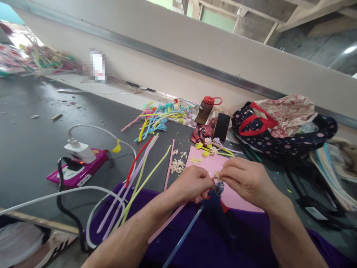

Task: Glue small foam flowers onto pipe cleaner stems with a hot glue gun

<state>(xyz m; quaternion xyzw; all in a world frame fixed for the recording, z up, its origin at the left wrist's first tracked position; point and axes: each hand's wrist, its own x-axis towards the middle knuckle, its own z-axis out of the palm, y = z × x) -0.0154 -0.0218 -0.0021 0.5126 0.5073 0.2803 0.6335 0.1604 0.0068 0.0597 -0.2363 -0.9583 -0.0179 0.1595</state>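
Note:
My left hand [195, 182] is closed around a pink fuzzy pipe cleaner [167, 225], whose long end trails down toward me. The fingertips of my right hand [242, 178] pinch a small cream piece [217, 175] at the upper end of that stem. Just under both hands is a dark blue tool [219, 203], mostly in shadow, that looks like a hot glue gun. A translucent bluish stick [185, 234] runs from it toward me. Short cream pieces [178, 165] and pale yellow pieces [195, 160] lie beside and on a pink sheet [240, 197].
Loose pipe cleaners [142, 167] lie left of my hands. Finished-looking pipe-cleaner flowers [212, 147] and a colourful bundle [158, 119] are farther back. Behind stand a bottle [204, 111], a phone [222, 126] and a dotted bag [284, 137]. A magenta power strip [78, 171] with cables sits left.

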